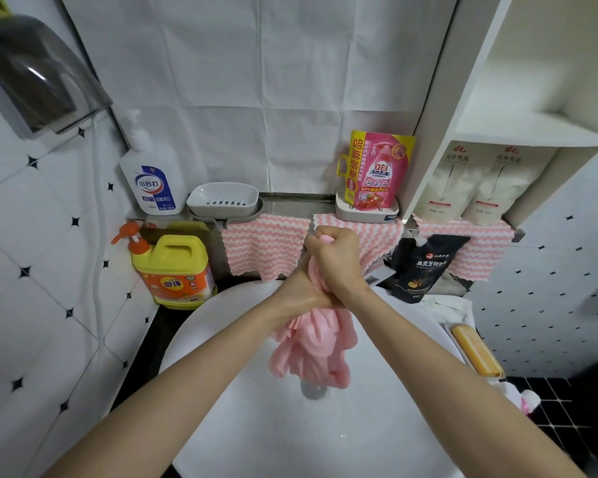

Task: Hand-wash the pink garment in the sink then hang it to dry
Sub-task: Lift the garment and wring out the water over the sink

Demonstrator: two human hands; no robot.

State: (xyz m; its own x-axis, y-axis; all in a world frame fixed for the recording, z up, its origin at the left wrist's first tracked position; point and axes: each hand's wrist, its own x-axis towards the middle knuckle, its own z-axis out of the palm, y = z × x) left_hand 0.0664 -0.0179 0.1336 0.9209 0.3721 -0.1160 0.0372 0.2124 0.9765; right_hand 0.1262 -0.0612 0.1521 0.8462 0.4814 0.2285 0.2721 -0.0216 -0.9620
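A dark translucent cover [35,74] sticks out from the tiled wall at the upper left. Below it, on a narrow ledge, stands a white pump bottle [152,177] with a blue label, and in front of that a yellow detergent jug [175,270] with an orange pump sits just beside the basin's rim. To the right on the ledge is a white and grey soap dish [223,200]. Pink-and-white striped cloths [266,250] hang from the ledge behind the hands. Further along, a pink refill pouch [377,170] stands upright in a small holder, with a black spouted pouch [425,267] lower down near the basin. Two white pouches [477,181] fill a compartment of the white shelf unit [532,132], and an orange soap bar [475,351] lies in a dish at the basin's right edge.

Both arms reach in over the white basin [256,436]. The left hand [304,294] wraps the pink garment [315,346] from the left, its fingers mostly hidden behind the cloth and the other wrist. The right hand [337,260] sits just above it, curled into a tight fist round the garment's top, a nub of pink poking out above the knuckles. The garment is wet-looking and bunched into a rope where it is gripped. Below the hands it falls in loose, glossy folds over the middle of the basin, its lower end covering part of the drain [313,393].
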